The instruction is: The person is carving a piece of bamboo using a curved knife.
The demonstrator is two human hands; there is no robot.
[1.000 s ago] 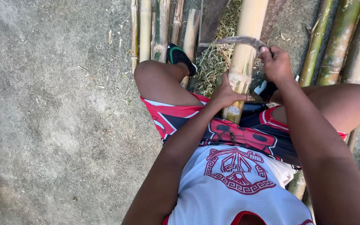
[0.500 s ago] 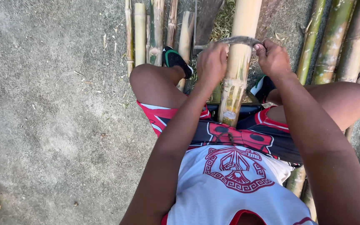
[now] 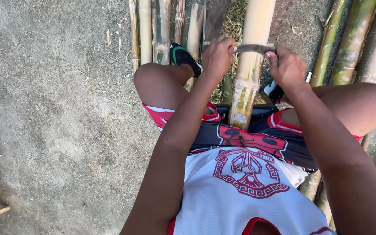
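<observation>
The person sits with a pale bamboo pole (image 3: pixel 251 65) between the knees. The left hand (image 3: pixel 217 55) and right hand (image 3: pixel 286 67) each grip one end of a curved blade (image 3: pixel 253 48) lying across it. It looks like scraping; next comes a steady, even pull.

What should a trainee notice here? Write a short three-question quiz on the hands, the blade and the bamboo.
1. True or false: both hands, left hand and right hand, grip the curved blade.
2. The blade lies across: A) the pale bamboo pole B) the green bamboo poles C) the concrete ground.
3. Fill in: the pale pole's near end rests between the person's ____.

Key: 1 true; 2 A; 3 thighs.
</observation>
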